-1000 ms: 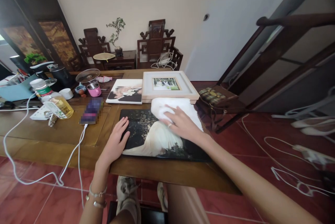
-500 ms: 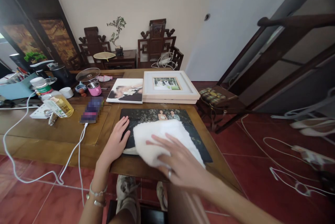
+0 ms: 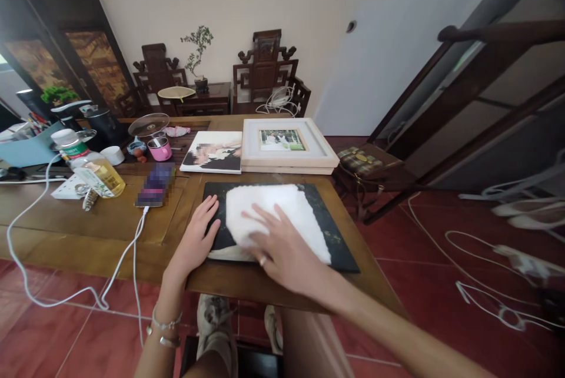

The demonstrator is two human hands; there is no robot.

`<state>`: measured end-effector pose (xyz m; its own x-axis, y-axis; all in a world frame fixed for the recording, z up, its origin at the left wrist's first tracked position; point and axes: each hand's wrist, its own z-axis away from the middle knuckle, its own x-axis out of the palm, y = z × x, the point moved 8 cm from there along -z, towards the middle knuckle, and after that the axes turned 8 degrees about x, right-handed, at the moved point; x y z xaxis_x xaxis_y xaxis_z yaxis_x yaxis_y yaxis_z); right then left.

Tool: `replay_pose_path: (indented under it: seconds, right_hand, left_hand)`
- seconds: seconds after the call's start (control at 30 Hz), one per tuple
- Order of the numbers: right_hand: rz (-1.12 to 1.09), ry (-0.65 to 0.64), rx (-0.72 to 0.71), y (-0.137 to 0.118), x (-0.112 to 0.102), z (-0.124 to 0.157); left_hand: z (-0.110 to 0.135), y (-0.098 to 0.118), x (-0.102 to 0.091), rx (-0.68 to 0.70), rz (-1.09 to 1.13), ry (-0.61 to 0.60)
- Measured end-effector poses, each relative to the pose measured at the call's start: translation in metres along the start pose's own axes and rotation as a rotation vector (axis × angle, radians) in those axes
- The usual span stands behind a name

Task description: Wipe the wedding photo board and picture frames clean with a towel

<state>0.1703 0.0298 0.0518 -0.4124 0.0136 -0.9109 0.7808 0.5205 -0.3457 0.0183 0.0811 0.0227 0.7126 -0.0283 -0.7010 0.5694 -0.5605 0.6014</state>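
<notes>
I have both hands down at the near right corner of the brown wooden tabletop, where the dark, glossy rectangular photo panel lies flat, its near edge just inside the tabletop's near edge. My left hand is spread open with its fingertips resting on the panel's left edge, gripping nothing. My right hand lies palm-down with its fingers stretched out on the white, fluffy folded cloth; it presses on the cloth and is not closed around it. The cloth covers most of the panel's middle and far part, leaving bare only a dark strip along the right side and a little at the left and near edges. By my reading, this is mid-wipe: one hand braces the panel while the other works the cloth over its face. A further pass would call for even, flat pressure on the cloth and a firm left hand, so that the panel does not skate toward the near edge. It would also need to stop short of the pale wooden frame with a small photo, which sits just beyond the panel's far edge. A white-edged canvas print lies just left of that frame. A phone on a white cable rests to the left, apart from the panel.
</notes>
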Motion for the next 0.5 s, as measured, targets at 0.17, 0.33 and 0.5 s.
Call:
replay_pose_path:
  seconds: [0.17,0.33,0.5]
  right_hand:
    - [-0.049,-0.049,-0.129,-0.035,0.003,0.043]
    - [0.006,0.025,-0.027,0.010,-0.009,0.000]
    - [0.106,0.045,0.107,0.051,-0.010,-0.064]
  left_hand:
    - [0.000,0.000,0.000,0.018,0.012,0.001]
    - [0.000,0.001,-0.001,0.001,0.011,0.004]
    - [0.000,0.000,-0.001,-0.002,0.030,0.023]
